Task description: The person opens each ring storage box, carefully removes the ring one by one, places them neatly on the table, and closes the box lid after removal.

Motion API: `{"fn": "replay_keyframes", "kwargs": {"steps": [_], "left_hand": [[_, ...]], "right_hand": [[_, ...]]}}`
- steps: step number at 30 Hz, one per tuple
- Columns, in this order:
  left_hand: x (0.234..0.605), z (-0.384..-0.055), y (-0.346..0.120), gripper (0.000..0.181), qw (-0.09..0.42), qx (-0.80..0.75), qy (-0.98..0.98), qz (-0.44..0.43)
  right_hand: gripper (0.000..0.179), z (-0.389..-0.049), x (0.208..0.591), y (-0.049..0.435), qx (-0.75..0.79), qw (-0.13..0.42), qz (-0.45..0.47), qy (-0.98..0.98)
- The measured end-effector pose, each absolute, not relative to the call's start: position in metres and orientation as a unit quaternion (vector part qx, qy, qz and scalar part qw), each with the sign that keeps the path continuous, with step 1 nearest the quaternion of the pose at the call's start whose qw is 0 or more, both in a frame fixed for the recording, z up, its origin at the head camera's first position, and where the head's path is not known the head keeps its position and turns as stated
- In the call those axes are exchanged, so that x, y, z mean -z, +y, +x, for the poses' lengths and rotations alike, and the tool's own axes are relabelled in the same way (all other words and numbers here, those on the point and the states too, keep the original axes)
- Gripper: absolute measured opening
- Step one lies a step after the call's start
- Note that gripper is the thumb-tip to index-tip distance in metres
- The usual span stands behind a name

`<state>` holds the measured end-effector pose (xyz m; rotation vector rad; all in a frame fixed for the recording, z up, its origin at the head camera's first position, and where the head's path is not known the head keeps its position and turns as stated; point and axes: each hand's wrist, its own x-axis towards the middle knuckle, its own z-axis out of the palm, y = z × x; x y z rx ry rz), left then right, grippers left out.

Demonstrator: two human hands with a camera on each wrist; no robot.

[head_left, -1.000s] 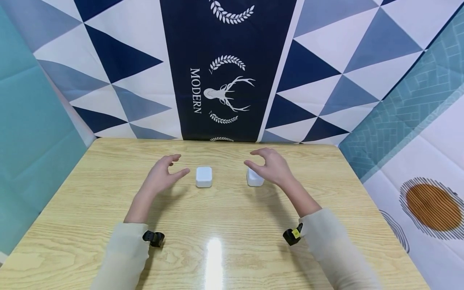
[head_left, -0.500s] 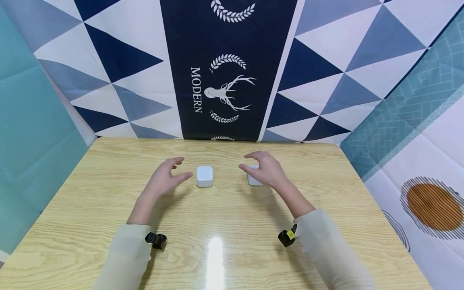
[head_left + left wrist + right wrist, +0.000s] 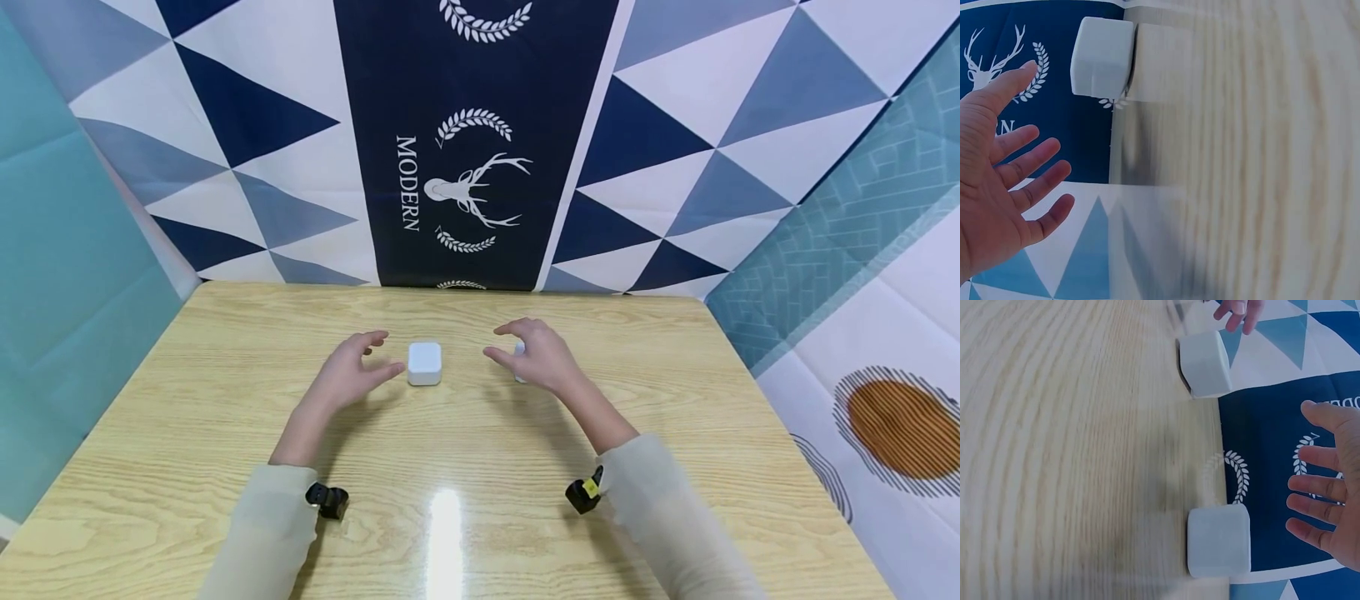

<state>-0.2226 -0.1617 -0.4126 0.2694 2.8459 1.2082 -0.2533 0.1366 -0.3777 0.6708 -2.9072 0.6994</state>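
Note:
Two small white blocks with rounded edges stand apart on the wooden table. The left white block point(image 3: 424, 364) sits just right of my left hand point(image 3: 348, 372), whose thumb tip comes close to its side in the head view. My right hand point(image 3: 536, 357) hovers over the right white block point(image 3: 519, 351) and hides most of it there. In the right wrist view that right white block point(image 3: 1219, 541) shows whole, apart from my spread fingers point(image 3: 1313, 482). Both hands hold nothing; the thumbs point inward and the fingers are loosely bent.
The light wooden table point(image 3: 480, 433) ends at a patterned cloth backdrop point(image 3: 637, 167) behind the blocks. Teal cloth point(image 3: 75, 250) hangs at the left, and a printed white cloth point(image 3: 885, 350) at the right. Each sleeve carries a small black camera point(image 3: 327, 500) at the wrist.
Both hands have moved inward: the left to the right, the right to the left and slightly down, covering more of the right block. The blocks have stayed in place.

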Motion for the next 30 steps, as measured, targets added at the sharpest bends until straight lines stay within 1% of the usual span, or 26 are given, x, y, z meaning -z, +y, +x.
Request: {"fn": "replay_keyframes", "kwargs": {"steps": [15, 24, 30], "left_hand": [[0.415, -0.221, -0.153, 0.069, 0.036, -0.392, 0.915, 0.086], [0.417, -0.221, -0.150, 0.069, 0.038, -0.393, 0.914, 0.092], [0.417, -0.219, -0.148, 0.069, 0.041, -0.395, 0.913, 0.091]], "right_hand": [[0.046, -0.254, 0.390, 0.123, -0.235, 0.045, 0.233, -0.943], [0.046, -0.251, 0.394, 0.115, -0.237, 0.019, 0.230, -0.944], [0.047, -0.251, 0.396, 0.114, -0.236, 0.020, 0.238, -0.942]]}}
